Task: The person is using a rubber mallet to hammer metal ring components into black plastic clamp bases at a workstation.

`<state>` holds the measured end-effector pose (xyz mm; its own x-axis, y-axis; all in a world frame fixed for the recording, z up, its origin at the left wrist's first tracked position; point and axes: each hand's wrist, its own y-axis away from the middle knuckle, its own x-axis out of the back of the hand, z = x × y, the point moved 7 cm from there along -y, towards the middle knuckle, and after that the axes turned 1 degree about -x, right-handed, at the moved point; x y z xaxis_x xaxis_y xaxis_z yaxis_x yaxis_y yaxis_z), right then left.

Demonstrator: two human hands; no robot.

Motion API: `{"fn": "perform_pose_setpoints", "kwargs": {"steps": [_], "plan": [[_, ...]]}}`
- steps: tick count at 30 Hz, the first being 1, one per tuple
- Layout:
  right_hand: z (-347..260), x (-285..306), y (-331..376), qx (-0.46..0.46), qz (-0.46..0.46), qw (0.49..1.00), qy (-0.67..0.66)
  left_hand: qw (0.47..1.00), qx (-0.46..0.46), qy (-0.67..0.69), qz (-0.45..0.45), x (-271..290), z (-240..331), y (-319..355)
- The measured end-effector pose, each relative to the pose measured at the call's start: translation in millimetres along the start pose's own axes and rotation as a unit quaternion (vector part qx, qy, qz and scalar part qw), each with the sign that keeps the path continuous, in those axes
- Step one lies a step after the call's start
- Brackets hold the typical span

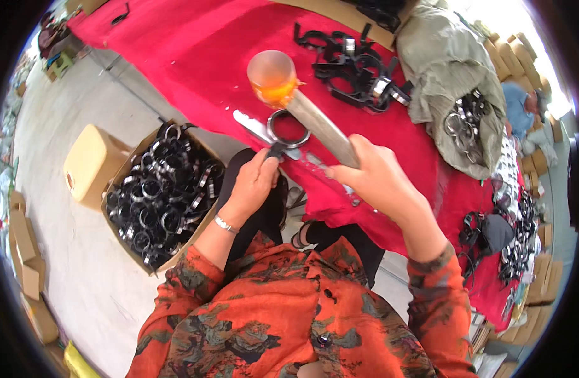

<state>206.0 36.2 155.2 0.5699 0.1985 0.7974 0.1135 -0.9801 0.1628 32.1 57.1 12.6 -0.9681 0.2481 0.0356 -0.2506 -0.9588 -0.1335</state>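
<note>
A person in an orange patterned shirt sits at a table draped in red cloth, the right hand clenched around the wooden handle of a mallet whose translucent orange head is raised over the near edge of the table. The left hand, a bracelet at its wrist, pinches the dark tab of a round metal clamp ring and holds it just below the mallet head, over a flat metal bar that lies across the cloth's near edge. The ring is a thin, shiny band with an open centre through which the red cloth shows. The mallet head is blurred, and the far end of the bar is hidden behind the handle and right hand, so its full length cannot be made out. To the left, on the concrete floor, an open cardboard box is filled with black and silver clamps, with a tan plastic container touching its far left side. Farther back on the table lies 1 loose pile of black clamps, beside a grey-green sack with more rings spilling from it. More dark straps and clamps crowd the right end of the table. Stacked cartons line the left rim, bent by the lens.
</note>
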Motion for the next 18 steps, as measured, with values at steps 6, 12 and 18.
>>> {"fn": "perform_pose_setpoints", "kwargs": {"steps": [6,12,18], "plan": [[8,-15,72,0.027,0.043,0.997,0.051,0.997,-0.016,-0.048,0.064,16,-4,16],[113,5,101,-0.130,0.189,0.973,0.007,0.928,-0.044,-0.244,0.278,123,-13,84],[129,40,116,-0.091,0.296,0.929,0.201,0.745,0.104,-0.624,0.213,237,-79,69]]}}
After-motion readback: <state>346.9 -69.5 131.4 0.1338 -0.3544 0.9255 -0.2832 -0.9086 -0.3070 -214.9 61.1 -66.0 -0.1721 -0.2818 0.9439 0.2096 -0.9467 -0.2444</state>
